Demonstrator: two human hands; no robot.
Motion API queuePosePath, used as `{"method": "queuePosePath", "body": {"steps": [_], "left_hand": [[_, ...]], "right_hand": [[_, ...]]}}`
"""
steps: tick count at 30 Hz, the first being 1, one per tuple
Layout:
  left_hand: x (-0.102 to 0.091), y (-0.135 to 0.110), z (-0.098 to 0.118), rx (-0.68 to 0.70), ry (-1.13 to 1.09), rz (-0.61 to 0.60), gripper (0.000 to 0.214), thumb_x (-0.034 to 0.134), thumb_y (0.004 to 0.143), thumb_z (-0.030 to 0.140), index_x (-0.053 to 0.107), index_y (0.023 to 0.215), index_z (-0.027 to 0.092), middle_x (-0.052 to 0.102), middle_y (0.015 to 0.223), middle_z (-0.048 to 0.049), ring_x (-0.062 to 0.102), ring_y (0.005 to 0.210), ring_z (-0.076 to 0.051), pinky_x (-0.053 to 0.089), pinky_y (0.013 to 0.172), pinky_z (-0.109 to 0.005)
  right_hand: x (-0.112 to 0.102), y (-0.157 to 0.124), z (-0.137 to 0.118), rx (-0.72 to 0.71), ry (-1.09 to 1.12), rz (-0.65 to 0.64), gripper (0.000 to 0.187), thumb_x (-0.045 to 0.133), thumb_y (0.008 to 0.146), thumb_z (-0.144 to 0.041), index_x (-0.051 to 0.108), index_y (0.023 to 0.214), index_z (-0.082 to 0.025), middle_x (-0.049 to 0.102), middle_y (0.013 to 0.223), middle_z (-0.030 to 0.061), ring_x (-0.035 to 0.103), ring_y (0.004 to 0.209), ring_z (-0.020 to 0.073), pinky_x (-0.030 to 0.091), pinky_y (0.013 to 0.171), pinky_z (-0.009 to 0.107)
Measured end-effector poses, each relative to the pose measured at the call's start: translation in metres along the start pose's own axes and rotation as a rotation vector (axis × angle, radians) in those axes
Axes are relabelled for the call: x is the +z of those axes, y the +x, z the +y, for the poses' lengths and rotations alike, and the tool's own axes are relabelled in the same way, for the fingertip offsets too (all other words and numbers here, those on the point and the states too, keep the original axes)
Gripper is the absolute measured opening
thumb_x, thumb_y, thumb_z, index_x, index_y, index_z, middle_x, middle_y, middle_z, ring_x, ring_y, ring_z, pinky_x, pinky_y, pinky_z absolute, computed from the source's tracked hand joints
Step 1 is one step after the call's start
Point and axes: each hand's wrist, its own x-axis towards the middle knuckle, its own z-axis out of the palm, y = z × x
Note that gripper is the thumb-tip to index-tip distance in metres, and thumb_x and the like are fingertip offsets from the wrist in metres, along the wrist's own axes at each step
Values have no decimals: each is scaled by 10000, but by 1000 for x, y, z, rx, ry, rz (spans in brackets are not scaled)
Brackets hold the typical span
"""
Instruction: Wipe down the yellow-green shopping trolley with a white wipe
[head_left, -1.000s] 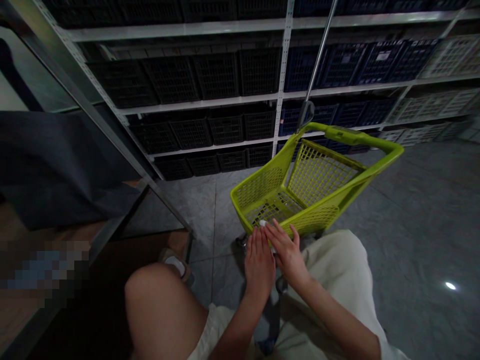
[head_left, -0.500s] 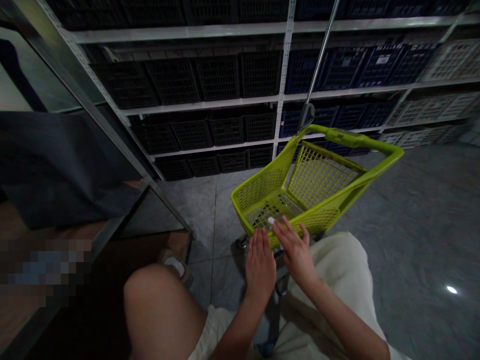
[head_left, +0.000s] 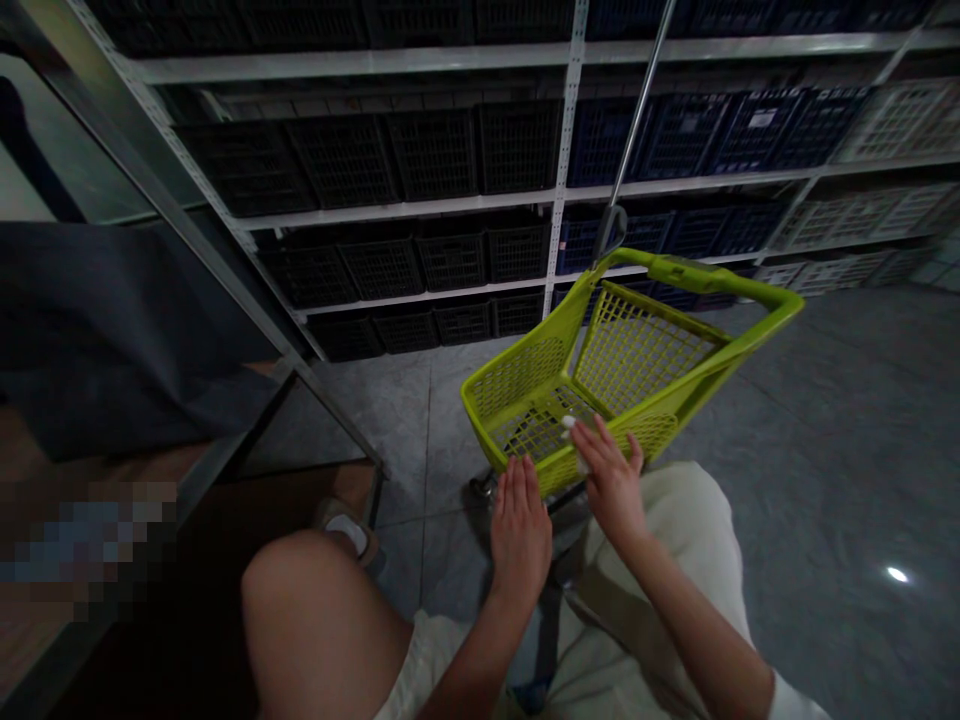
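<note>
A lime-green mesh shopping cart (head_left: pixel 592 385) stands on the floor in front of me, its near rim just beyond my hands. My right hand (head_left: pixel 611 485) is over that rim, with a small white item (head_left: pixel 568 424) at its fingertips, above the cart's mesh floor. The item is too small to identify. My left hand (head_left: pixel 520 530) is flat and open, with its fingertips close to the cart's near corner. It holds nothing. A thin metal pole (head_left: pixel 634 120) rises from the cart's far side.
Metal shelving (head_left: pixel 420 205) holds rows of black, blue and white crates behind the cart. Grey tile floor (head_left: pixel 825 430) spreads around it. A metal frame with dark cloth (head_left: pixel 112 330) stands at left. My knee (head_left: pixel 315 620) and pale shorts (head_left: pixel 660 540) fill the bottom.
My right hand has moved to the right and forward over the cart, carrying the white item and drawing away from my left hand. My left hand and the cart have hardly moved.
</note>
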Motion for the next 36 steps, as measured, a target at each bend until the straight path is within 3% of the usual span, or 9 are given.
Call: {"method": "queuePosePath", "body": {"steps": [3,5,10,13,19,21,29,32,36], "left_hand": [[2,0,-3,8,2,5,730,479,884,107,183,1547,32,459,1510,-200,393,1434,-274,377,1173,-449],[0,1,-5,15,-2,-2,708,470,886,105,211,1541,36,457,1514,-193,387,1439,-268,370,1178,-448],[-7,3,-5,4,-5,-12,699,471,916,138,190,1547,34,449,1519,-194,400,1429,-260,376,1173,-433],[-6,2,-2,-1,-11,1,734,486,914,146,149,1557,41,447,1520,-196,398,1430,-263,379,1171,-435],[1,-1,-3,12,-6,7,728,489,883,112,197,1544,29,457,1511,-203,390,1436,-271,382,1170,-441],[0,-1,-5,21,-5,1,727,487,876,109,207,1542,33,450,1517,-199,381,1441,-272,373,1176,-452],[-5,0,-2,7,-12,-9,746,486,908,138,135,1561,52,436,1528,-195,391,1435,-259,371,1176,-430],[-3,-1,-1,-1,-11,-7,737,493,906,141,157,1553,36,441,1521,-204,390,1436,-263,371,1177,-429],[-1,0,-4,1,-8,-7,724,483,881,107,202,1545,41,452,1517,-193,382,1442,-262,371,1179,-437]], "right_hand": [[9,-12,-40,-182,84,-85,802,404,704,11,427,1466,-239,535,1469,54,358,1454,212,118,1195,500],[7,-11,-38,-228,86,-122,808,414,697,16,436,1459,-250,536,1469,44,339,1464,221,83,1197,516],[-14,16,39,-15,-65,-33,755,432,703,4,506,1399,-281,583,1423,26,326,1467,281,120,1160,612],[-16,21,55,135,-131,34,717,434,713,-14,530,1378,-265,589,1416,35,319,1468,303,155,1143,636],[8,-9,-33,-142,76,-58,741,412,719,2,483,1422,-223,555,1451,49,353,1457,212,129,1199,507],[9,-12,-44,-214,105,-97,761,416,715,6,467,1437,-232,549,1458,45,337,1464,203,97,1206,498],[-18,18,54,89,-105,35,758,443,693,-8,517,1397,-279,612,1392,37,316,1472,279,162,1154,614],[-9,11,32,100,-67,41,761,439,691,-5,513,1403,-264,600,1406,49,331,1466,279,167,1159,599],[9,-8,-34,-105,52,-61,770,425,717,-6,466,1444,-253,571,1437,57,351,1458,236,152,1186,535]]}}
